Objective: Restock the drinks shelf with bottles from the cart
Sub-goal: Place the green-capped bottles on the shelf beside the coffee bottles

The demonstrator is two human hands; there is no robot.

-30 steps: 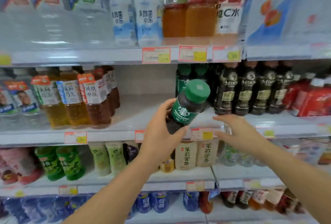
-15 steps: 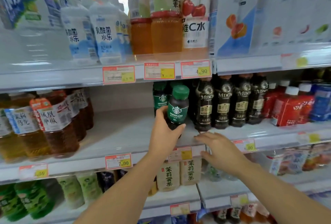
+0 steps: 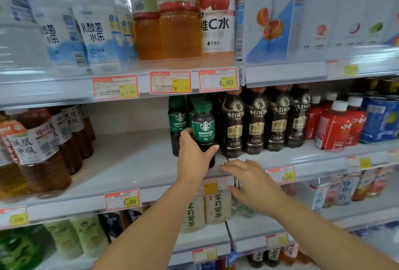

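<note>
A dark coffee bottle with a green cap and green Americano label (image 3: 203,127) stands upright on the middle shelf (image 3: 129,161). My left hand (image 3: 194,157) grips its lower half from the left. Behind it stand more bottles of the same kind (image 3: 178,118). My right hand (image 3: 250,181) hovers at the shelf's front edge just right of the bottle, fingers spread and holding nothing. The cart is out of view.
Dark Mdov coffee bottles (image 3: 255,123) stand right of the green-capped ones, then red bottles (image 3: 332,127). Brown tea bottles (image 3: 43,151) fill the shelf's left end, with bare shelf between. Price tags (image 3: 122,199) line the edges. Shelves above and below hold more drinks.
My left hand has carried the green-capped bottle forward from a tilt in mid-air to upright on the shelf in front of the matching bottles. My right hand stayed by the shelf edge.
</note>
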